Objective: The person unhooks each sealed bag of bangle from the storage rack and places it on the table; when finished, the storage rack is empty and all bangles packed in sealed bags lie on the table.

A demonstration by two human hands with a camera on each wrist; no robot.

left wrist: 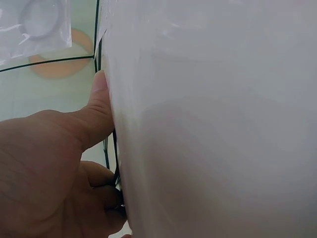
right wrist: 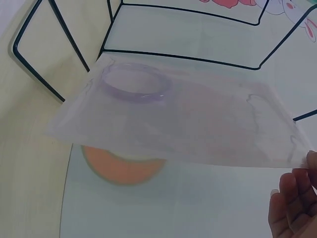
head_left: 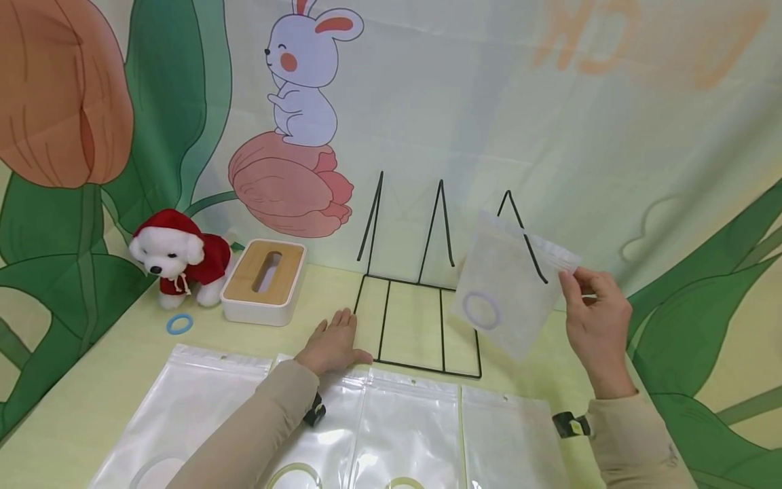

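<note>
A clear zip bag (head_left: 519,285) with a purple ring (head_left: 481,310) inside hangs tilted at the right prong of a black wire rack (head_left: 430,367). The prong's front leg crosses before the bag, its back leg passing behind. My right hand (head_left: 599,319) pinches the bag's upper right corner between thumb and fingers. At the rack's front left corner is my left hand (head_left: 332,343). Its thumb (left wrist: 99,101) lies along the front wire in the left wrist view, and the other fingers bend against the side wire. A glossy bag (left wrist: 213,119) fills much of that view.
Several clear zip bags (head_left: 415,414) lie in a row along the front, rings visible in some. To the left stand a white tissue box (head_left: 256,312) with a wooden lid and a plush dog (head_left: 183,258), near a blue ring (head_left: 180,324). A printed curtain hangs behind.
</note>
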